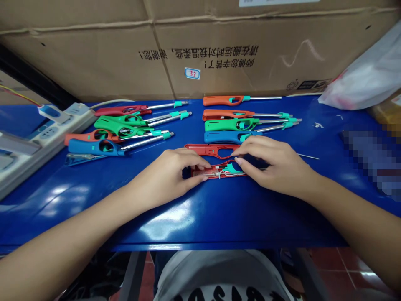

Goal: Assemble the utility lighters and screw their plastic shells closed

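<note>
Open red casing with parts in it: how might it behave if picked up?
The open red casing looks like thin moulded plastic, so probably light and stiff. With its inside exposed, the teal piece and white wires might spill if tilted. The glossy table suggests it could slide if pushed.

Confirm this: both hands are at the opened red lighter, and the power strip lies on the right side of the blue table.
Wrong side: the head view shows the power strip on the left; the left hand and right hand are at the opened red lighter.
</note>
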Tool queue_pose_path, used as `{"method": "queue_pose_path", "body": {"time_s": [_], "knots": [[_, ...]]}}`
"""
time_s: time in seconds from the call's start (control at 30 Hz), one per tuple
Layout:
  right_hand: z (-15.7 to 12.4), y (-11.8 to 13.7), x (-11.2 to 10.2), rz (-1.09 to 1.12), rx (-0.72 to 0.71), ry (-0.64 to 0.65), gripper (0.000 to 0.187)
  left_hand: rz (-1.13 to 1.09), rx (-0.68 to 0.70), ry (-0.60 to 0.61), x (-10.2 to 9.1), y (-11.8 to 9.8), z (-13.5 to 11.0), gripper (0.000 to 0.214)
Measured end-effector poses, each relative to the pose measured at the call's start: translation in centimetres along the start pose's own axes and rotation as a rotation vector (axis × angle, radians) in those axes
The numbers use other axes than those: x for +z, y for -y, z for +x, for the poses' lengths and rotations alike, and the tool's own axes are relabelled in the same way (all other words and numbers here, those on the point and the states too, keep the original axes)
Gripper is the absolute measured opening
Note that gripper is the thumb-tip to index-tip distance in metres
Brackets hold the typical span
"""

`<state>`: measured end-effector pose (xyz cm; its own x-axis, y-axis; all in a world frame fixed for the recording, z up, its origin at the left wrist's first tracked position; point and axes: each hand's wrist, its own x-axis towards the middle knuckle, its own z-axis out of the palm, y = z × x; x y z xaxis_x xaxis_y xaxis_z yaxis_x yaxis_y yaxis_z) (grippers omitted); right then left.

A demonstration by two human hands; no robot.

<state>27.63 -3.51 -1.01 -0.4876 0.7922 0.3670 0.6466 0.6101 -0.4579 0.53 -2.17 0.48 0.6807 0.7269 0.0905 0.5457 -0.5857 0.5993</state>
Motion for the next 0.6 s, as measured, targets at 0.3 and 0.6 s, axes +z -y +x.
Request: {"method": "queue_pose_path", "body": {"time_s": [0.3, 0.6], "knots": [[0.2, -0.4, -0.2, 0.001, -0.141, 0.117, 0.02, -0.061, 0.088, -0.083, 0.9, 0.0, 0.2, 0.017], [-0.4, 0.3, -0.4, -0.249, -0.356, 0.331, 0.037, 0.049, 0.087, -0.075, 0.7, 0.0, 0.0, 0.017]]}}
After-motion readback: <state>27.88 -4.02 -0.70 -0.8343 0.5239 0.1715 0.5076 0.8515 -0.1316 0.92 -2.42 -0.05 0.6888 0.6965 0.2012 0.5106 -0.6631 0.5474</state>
